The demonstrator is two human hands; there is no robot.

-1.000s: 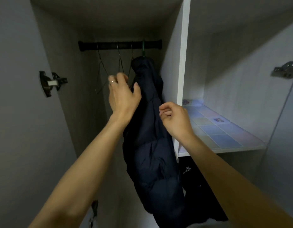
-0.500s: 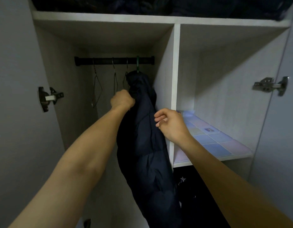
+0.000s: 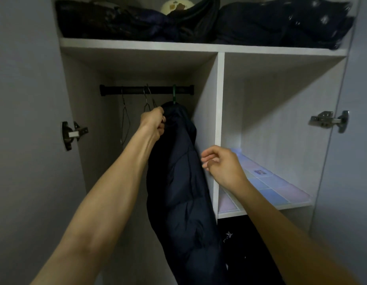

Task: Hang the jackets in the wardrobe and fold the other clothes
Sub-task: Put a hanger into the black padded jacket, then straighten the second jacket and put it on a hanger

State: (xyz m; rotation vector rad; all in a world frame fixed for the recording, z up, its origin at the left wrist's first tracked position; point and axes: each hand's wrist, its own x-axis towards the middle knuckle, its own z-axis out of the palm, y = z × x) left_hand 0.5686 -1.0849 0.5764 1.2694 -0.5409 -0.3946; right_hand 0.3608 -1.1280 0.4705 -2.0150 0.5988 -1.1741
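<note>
A dark navy puffer jacket hangs on a green hanger hook from the black rod in the wardrobe's left bay. My left hand is raised beside the jacket's collar, its fingers curled round a thin wire hanger whose hook leans on the rod. My right hand hovers in front of the white divider panel, right of the jacket, with loosely curled fingers that hold nothing.
Another wire hanger hangs further left on the rod. Dark folded clothes fill the top shelf. A shelf with a pastel tiled liner is at the right, with dark clothing below it. Both doors stand open.
My left hand has gone from open fingers at the hangers to a fist round a wire hanger. My right hand has drawn slightly away from the jacket. The view has tilted up.
</note>
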